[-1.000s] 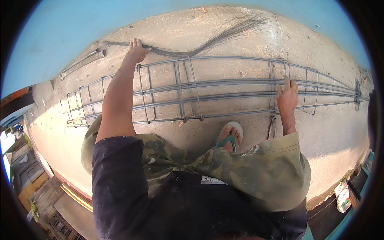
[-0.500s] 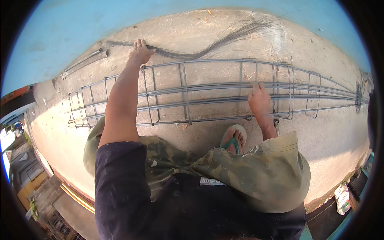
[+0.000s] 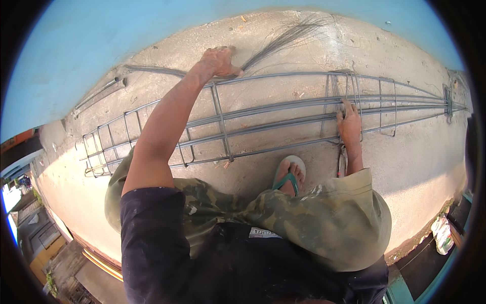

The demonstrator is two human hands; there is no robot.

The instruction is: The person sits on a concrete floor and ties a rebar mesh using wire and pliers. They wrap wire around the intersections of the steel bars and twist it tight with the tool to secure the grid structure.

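A long rebar cage (image 3: 283, 109) of grey steel bars and square stirrups lies across the concrete in front of me. My left hand (image 3: 220, 62) reaches beyond its far bar and rests over a bundle of thin tie wire (image 3: 288, 40); the thumb stands apart from the fingers, and the hand covers the bundle's middle. My right hand (image 3: 350, 124) is on the right part of the cage, fingers curled at the middle bars beside several close-set stirrups (image 3: 353, 83). Close to the right wrist, against the near bar, is a slim hand tool (image 3: 341, 163), partly hidden, its kind unclear.
My sandalled foot (image 3: 289, 177) stands just on the near side of the cage. Two short metal pieces (image 3: 101, 93) lie at the far left. A blue surface (image 3: 202, 10) borders the slab's far side. A white bag (image 3: 442, 235) lies at the lower right edge.
My left hand has slid to the right along the wire bundle, which now bends more sharply. My right hand has moved right along the bars to the grouped stirrups. The view has shifted slightly.
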